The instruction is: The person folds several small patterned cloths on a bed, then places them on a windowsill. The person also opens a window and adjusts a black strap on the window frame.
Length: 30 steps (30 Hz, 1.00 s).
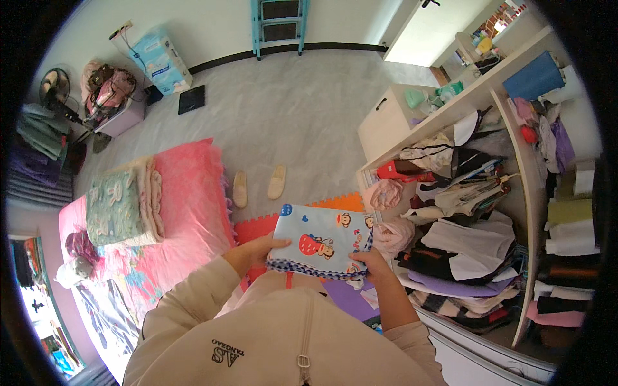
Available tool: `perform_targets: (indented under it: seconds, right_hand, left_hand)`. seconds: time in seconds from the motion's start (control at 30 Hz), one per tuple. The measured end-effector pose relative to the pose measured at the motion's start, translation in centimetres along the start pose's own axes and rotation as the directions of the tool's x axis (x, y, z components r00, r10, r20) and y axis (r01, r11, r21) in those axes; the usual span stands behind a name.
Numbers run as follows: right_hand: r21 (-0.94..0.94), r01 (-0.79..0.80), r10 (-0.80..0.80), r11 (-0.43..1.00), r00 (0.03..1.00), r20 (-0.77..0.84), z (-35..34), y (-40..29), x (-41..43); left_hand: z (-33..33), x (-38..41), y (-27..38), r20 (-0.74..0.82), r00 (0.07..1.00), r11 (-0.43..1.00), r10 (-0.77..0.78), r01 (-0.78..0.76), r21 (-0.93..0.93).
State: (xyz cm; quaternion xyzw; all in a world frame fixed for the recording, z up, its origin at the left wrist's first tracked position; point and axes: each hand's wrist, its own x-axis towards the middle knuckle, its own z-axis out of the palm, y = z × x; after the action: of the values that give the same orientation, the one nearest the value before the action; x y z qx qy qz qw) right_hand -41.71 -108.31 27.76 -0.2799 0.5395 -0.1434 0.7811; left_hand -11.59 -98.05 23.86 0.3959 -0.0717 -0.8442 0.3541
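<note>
A folded light-blue cloth (pixel 294 229) with cartoon monkeys, a strawberry and a dark checked edging is held flat in front of my body. My left hand (pixel 258 248) grips its left side, thumb on top. On the opposite side my right hand (pixel 369 263) pinches the lower right corner, also thumb uppermost. The fingers of both hands are hidden beneath the cloth. Below it, red and orange foam mats (pixel 340 201) and a purple one (pixel 345 300) show on the floor.
An open wardrobe (pixel 524 193) stuffed with clothes stands at my right. To my left is a bed with a pink cover (pixel 186 188) and a folded green quilt (pixel 113 207). Beige slippers (pixel 276 182) lie ahead on the grey floor. A blue stepladder (pixel 280 21) leans at the far wall.
</note>
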Motion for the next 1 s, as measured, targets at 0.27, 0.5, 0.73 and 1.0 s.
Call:
perform_targets:
  seconds: [0.27, 0.5, 0.73, 1.0]
  right_hand:
    - [0.389, -0.308, 0.356, 0.868, 0.933, -0.056, -1.9, 10.2, 2.9]
    - [-0.031, -0.562, 0.558, 0.826, 0.825, -0.092, -4.6, 15.5, 8.1]
    - [-0.495, -0.499, 0.302, 0.711, 0.853, -0.427, -25.1, 25.5, 22.4]
    - [-0.488, -0.435, 0.153, 0.756, 0.844, -0.515, -40.6, 28.9, 36.9]
  left_hand:
    - [0.1, -2.0, -9.7, -0.003, 0.935, 0.683, -0.354, 0.256, -0.684]
    - [-1.0, 1.2, -16.6, -0.475, 0.788, 0.817, -0.391, 0.060, -0.574]
    - [-4.9, 8.5, -26.9, -0.916, 0.307, 0.961, 0.257, 0.013, 0.275]
    - [-6.0, 13.9, -32.6, -0.929, 0.363, 0.935, -0.071, -0.301, -0.189]
